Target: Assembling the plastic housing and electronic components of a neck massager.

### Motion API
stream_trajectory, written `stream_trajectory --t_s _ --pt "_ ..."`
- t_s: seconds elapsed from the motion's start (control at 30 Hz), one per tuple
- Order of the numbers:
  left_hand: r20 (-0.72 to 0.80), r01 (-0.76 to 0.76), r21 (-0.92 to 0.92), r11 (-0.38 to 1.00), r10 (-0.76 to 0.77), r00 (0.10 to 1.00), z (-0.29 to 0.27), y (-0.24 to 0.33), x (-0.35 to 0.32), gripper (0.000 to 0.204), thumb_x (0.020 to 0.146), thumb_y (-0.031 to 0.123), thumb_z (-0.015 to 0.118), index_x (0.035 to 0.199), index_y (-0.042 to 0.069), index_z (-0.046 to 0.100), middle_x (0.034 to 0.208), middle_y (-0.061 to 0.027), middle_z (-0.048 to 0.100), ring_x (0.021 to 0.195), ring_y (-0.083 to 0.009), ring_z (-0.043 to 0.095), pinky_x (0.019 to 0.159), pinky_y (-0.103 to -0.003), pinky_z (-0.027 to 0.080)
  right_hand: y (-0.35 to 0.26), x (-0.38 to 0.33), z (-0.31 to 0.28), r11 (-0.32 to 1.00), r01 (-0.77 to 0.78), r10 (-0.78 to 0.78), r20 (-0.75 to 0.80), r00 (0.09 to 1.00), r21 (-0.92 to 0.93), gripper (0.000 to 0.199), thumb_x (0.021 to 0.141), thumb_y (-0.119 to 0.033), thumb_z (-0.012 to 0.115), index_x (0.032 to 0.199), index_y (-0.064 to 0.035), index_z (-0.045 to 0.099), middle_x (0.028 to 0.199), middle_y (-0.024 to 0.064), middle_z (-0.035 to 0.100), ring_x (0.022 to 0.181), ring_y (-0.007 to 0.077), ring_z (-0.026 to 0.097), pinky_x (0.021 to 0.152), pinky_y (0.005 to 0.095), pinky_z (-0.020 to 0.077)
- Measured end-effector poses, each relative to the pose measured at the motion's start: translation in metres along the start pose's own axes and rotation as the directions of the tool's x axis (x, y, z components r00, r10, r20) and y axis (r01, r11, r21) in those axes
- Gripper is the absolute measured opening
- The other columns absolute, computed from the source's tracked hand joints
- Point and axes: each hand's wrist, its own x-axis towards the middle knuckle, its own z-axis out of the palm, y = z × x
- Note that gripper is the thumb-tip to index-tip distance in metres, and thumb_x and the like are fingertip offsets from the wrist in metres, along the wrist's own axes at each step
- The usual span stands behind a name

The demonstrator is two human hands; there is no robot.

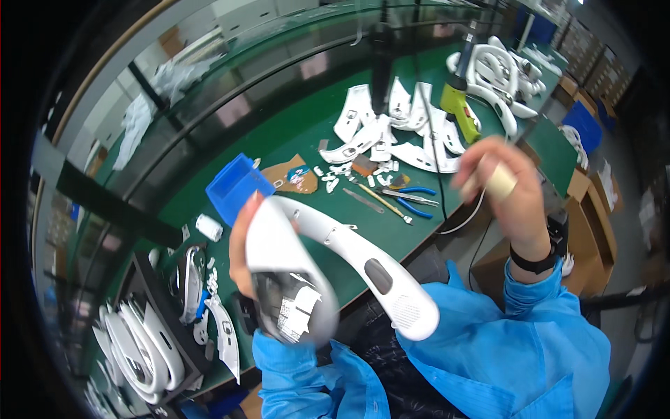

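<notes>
My left hand grips a white U-shaped neckband device by its left end, fingers behind the shell. That end is blurred and shows a dark, glossy face with white reflections; the other arm has a dark oval window and a patch of tiny holes. My right hand is raised at the right, apart from the device, its fingers curled and smeared by motion. A cream-coloured cover wraps one digit. Whatever its fingertips hold, if anything, cannot be made out. A thin white cord hangs below it.
On the green table lie white shell parts, blue-handled pliers, tweezers and a blue bin. A green-yellow power screwdriver hangs at the right. White neckbands fill a dark tray at left; cardboard boxes stand right.
</notes>
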Motion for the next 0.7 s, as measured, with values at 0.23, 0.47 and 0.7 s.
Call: stream_trajectory --t_s 0.23,0.47,0.7 --pt "0.487 -0.695 -0.108 0.711 0.647 0.586 0.036 0.078 -0.006 0.019 0.063 0.01 0.074 0.082 0.005 0.071 0.12 -0.0113 0.073 0.116 -0.0373 0.066 0.099 -0.048 0.055 -0.019 -0.059 0.02 0.863 -0.482 0.277 0.655 0.703 0.153 0.05 0.104 -0.035 0.057 0.137 0.0019 0.055 0.122 0.0076 0.062 0.112 0.0114 0.056 0.095 0.0304 0.048" --pt "0.621 -0.508 -0.146 0.849 0.479 0.621 0.077 0.071 -0.047 0.025 0.076 0.002 0.076 0.1 0.01 0.075 0.128 -0.0156 0.068 0.13 -0.0406 0.056 0.109 -0.047 0.044 -0.018 -0.148 -0.088 0.749 -0.595 0.552 0.223 0.804 0.29 0.059 0.085 -0.026 0.075 0.13 0.0095 0.06 0.11 0.0132 0.07 0.094 0.016 0.066 0.08 0.0285 0.055" --pt "0.804 -0.436 0.274 0.857 0.044 0.593 0.058 -0.012 -0.111 0.059 0.084 0.004 0.074 0.14 0.006 0.056 0.15 -0.0138 0.051 0.146 -0.039 0.035 0.119 -0.05 0.029 -0.005 -0.298 -0.155 0.783 -0.613 0.597 -0.409 0.69 0.107 0.066 0.087 -0.042 0.076 0.127 0.009 0.062 0.111 0.0135 0.07 0.098 0.0176 0.066 0.085 0.0292 0.0524"
